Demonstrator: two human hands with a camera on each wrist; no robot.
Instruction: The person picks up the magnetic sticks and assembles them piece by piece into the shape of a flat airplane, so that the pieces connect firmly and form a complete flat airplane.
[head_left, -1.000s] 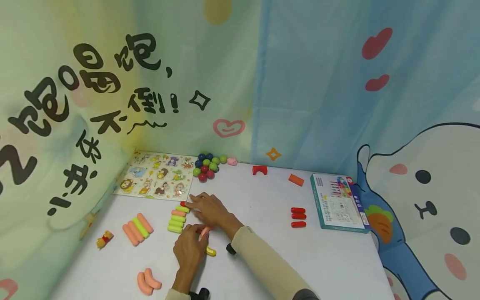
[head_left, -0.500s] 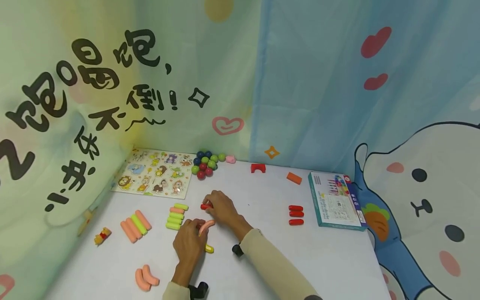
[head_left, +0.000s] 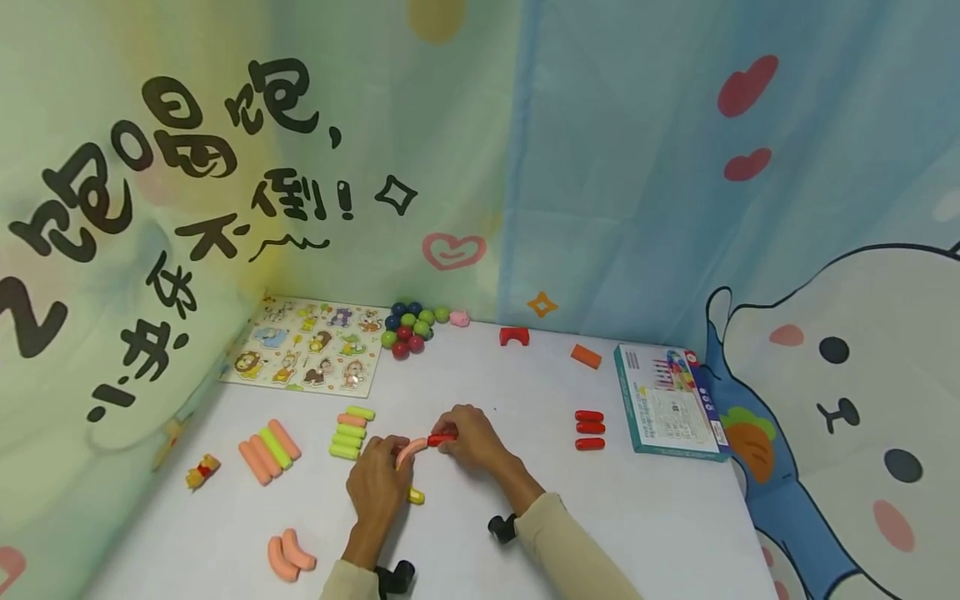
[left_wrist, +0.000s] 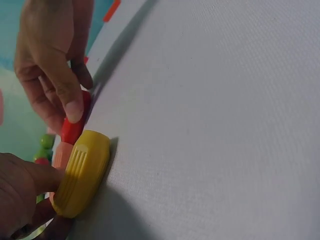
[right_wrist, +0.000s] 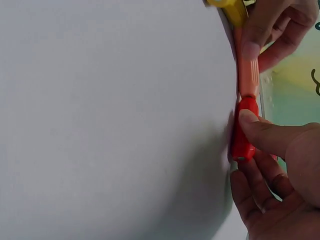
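My left hand [head_left: 377, 485] pinches a curved peach building rod [head_left: 410, 451] between thumb and fingers, close over the table. The thumb and fingers of my right hand [head_left: 474, 439] pinch a short straight red building rod [right_wrist: 243, 135]. In the right wrist view the red rod's far end meets the peach rod's end, the two nearly in line. A curved yellow rod [left_wrist: 82, 172] with a ridged side adjoins the peach rod's other end, beside the left fingers. The left hand covers part of the peach and yellow pieces in the head view.
Left of the hands lie several green and peach rods [head_left: 348, 437], another row [head_left: 270, 452], curved peach pieces [head_left: 282, 560] and a bear figure [head_left: 202, 472]. Coloured balls [head_left: 405, 329] and a sticker sheet [head_left: 303, 346] lie behind. Red rods [head_left: 589, 427] and a box [head_left: 670, 402] stand right.
My right hand has carried the red rod away from the green and peach row, rightward and toward me, to the peach rod's end. The left hand has stayed nearly in place.
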